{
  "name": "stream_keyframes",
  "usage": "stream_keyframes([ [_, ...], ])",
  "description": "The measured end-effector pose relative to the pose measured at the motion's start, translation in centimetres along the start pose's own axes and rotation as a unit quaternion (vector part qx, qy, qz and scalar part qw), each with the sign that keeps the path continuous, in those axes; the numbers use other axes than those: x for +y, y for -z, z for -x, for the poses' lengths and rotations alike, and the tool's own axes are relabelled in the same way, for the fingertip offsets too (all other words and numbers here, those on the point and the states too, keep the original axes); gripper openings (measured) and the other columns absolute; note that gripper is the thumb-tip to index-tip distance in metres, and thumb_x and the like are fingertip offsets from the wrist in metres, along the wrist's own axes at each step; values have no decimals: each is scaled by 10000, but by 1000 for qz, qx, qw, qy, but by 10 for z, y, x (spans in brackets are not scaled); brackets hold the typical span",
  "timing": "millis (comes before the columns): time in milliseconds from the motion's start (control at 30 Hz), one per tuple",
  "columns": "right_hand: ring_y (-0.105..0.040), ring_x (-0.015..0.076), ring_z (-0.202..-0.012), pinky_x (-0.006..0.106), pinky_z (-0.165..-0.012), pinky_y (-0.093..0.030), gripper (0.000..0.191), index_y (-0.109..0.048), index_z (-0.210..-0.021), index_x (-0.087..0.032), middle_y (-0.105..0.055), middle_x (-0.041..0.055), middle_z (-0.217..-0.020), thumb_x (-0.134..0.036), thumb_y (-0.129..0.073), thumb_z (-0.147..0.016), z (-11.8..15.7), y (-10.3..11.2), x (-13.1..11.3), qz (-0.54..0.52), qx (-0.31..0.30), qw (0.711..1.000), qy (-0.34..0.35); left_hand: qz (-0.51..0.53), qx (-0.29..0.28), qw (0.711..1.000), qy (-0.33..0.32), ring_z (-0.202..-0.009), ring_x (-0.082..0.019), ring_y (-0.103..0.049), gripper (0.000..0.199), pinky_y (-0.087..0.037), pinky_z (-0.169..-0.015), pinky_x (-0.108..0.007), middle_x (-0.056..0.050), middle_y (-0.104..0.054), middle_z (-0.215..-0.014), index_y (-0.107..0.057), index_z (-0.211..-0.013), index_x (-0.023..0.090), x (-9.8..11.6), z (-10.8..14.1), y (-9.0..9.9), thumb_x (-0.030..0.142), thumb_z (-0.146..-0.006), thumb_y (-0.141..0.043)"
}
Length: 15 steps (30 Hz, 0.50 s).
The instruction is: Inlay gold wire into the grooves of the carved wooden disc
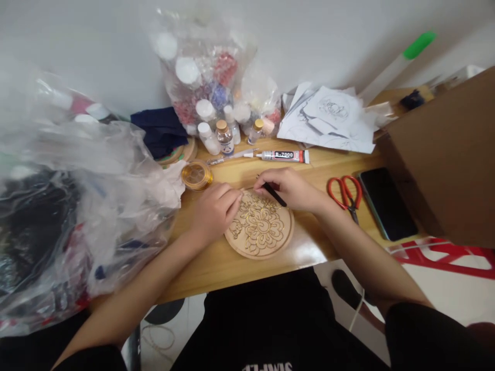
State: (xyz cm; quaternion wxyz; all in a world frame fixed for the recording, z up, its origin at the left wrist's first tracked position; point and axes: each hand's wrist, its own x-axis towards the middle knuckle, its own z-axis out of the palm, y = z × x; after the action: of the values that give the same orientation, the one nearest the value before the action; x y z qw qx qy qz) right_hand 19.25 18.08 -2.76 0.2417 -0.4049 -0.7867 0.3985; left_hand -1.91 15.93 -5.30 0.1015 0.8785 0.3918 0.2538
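Note:
A round wooden board (288, 234) lies on the table, with a flower pattern outlined in gold wire (263, 226). My left hand (216, 208) rests over the board's upper left edge. Its fingers are curled together, and whatever is between the fingertips is too small to make out. In my right hand (288, 188), over the upper right of the board, are slim black tweezers (275, 195), slanting across the fingers. The thumb and forefinger of this hand are pinched close above the pattern. Left of the board stands a spool of gold wire (197, 175).
Behind lie a B-7000 glue tube (286, 156), a pen (232, 156), small bottles (225, 138) and printed drawings (328, 116). Red-handled pliers (345, 193), a phone (388, 203) and a cardboard box (444, 154) are on the right. Plastic bags (127, 206) crowd the left.

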Motion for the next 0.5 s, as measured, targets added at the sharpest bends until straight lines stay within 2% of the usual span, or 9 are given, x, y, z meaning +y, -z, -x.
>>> stream_keyframes([
  [100, -499, 86, -601, 226, -610, -363, 121, -641, -770, -129, -624, 10, -692, -196, -553, -819, 5, 0, -4, 3, 13, 1000, 7, 6, -3, 1000, 15, -788, -157, -571, 194, -457, -725, -292, -55, -642, -839, -636, -906, 152, 7, -2, 5, 226, -925, -458],
  [267, -547, 99, -633, 221, -619, -380, 90, -646, -784, -132, -652, 23, -715, -139, -563, -819, 15, -2, -11, 4, 11, 1000, 21, -10, -55, 998, -20, -728, -150, -557, 230, -447, -682, -280, -30, -631, -758, -642, -857, 155, 22, -4, 17, 230, -933, -438],
  [500, -552, 111, -624, 216, -592, -384, 81, -642, -794, -141, -666, 37, -737, -125, -564, -805, 24, -3, -17, 11, 38, 999, 21, -26, -61, 997, 38, -699, -144, -563, 285, -443, -645, -260, -27, -611, -709, -642, -805, 168, 42, -6, 21, 238, -938, -400],
])
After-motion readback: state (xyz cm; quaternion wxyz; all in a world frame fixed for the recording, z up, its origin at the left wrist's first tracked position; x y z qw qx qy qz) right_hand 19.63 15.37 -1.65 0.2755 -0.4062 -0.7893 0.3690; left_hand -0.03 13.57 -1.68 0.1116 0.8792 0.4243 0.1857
